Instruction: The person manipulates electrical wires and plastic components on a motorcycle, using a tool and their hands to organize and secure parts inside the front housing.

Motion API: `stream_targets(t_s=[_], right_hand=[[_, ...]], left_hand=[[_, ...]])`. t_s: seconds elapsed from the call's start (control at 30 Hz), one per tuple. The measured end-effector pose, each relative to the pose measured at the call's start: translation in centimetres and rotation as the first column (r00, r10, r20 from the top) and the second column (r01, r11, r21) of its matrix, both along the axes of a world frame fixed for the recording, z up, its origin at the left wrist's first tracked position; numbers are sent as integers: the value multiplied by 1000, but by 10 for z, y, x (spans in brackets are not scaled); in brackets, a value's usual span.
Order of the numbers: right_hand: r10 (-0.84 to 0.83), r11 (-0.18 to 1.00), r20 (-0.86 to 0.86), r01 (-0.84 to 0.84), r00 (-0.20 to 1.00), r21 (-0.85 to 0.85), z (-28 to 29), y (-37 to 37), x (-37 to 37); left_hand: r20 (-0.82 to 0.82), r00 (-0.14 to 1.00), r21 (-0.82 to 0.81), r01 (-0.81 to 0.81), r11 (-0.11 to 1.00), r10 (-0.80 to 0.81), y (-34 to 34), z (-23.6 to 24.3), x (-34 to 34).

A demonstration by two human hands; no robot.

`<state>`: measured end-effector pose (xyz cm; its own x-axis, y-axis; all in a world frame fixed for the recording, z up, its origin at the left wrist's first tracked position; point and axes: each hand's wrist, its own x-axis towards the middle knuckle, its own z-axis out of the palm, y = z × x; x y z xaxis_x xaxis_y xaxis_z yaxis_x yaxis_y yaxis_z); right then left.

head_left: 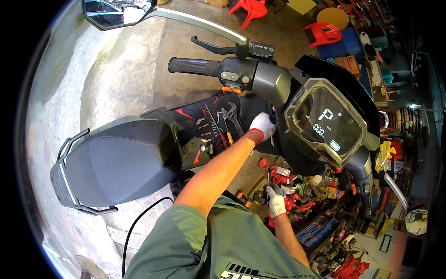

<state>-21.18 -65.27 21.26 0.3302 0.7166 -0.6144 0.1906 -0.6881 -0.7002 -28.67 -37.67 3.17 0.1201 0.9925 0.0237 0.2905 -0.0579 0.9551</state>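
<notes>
My left hand [263, 126], in a white glove, reaches across the scooter and rests against the dark inner front panel below the display [325, 122]. Its fingers are curled in, and whatever they grip is hidden. Lower down, beside the front panel, my gloved right hand [277, 204] is closed around a slim metal tool [268, 176] that points upward; its exact kind is not clear. Next to my left forearm, an adjustable wrench [231, 117] lies on the scooter's footboard. Screwdrivers with red and yellow handles [223, 140] and a small silver metal part [207, 148] are near it.
The scooter's seat [127, 158] is at the left, and its left handlebar grip [193, 66] sticks out above the footboard. Bottles, tools and parts crowd the area around my right hand, with a blue tool set [318, 231] among them. Red chairs [322, 34] stand farther back.
</notes>
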Motion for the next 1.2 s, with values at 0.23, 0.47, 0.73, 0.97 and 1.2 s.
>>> stream_targets(t_s=[0.23, 0.47, 0.73, 0.97, 1.2], right_hand=[[8, 1000, 14, -8, 1000, -26, 1, -5, -1], [-34, 999, -15, 34, 999, -11, 2, -8, 1], [-33, 999, 2, 33, 999, -8, -2, -13, 2], [-22, 999, 12, 23, 1000, -32, 0, -11, -1], [-44, 999, -9, 44, 999, -13, -2, -12, 1]], left_hand=[[-9, 999, 156, -52, 986, 54, -5, -7, -3], [5, 989, 115, -150, 982, 151, -6, 8, -2], [85, 996, -22, -26, 999, 27, -3, 2, -3], [82, 996, 12, -29, 999, 28, -14, 18, -16], [73, 992, 30, -106, 994, 103, -7, 14, -8]])
